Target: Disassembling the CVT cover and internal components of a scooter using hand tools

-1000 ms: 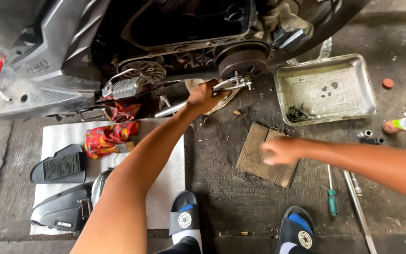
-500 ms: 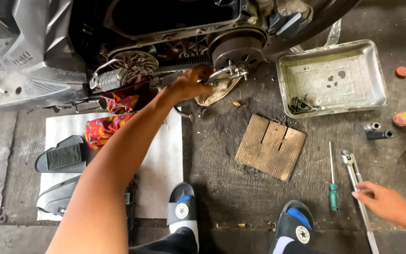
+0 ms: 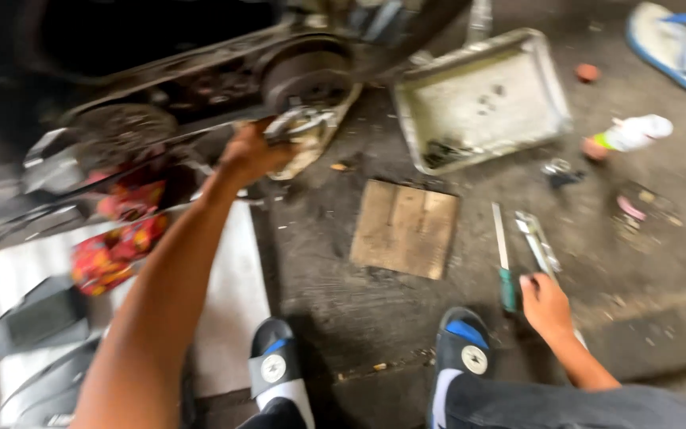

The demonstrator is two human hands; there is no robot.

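Note:
My left hand [image 3: 249,152] reaches up to the open drive case of a scooter and is closed around a shiny metal tool [image 3: 302,125] held against the round clutch drum [image 3: 307,75]. Low at the right, my right hand [image 3: 545,303] rests on the concrete floor. Its fingers curl over the lower end of a long metal wrench [image 3: 539,241]. A screwdriver with a green handle [image 3: 506,284] lies just left of that hand. The view is blurred.
A wooden board [image 3: 404,226] lies between my arms. A dented metal tray [image 3: 490,95] sits behind it. A white sheet [image 3: 232,294] at the left carries a red packet [image 3: 113,254] and black plastic covers [image 3: 33,318]. A small bottle [image 3: 633,131] and a blue-strapped sandal [image 3: 676,48] lie far right.
My right hand left the wooden board, swung right and came down onto the long wrench. My left hand stayed at the clutch. The camera moved closer and tilted.

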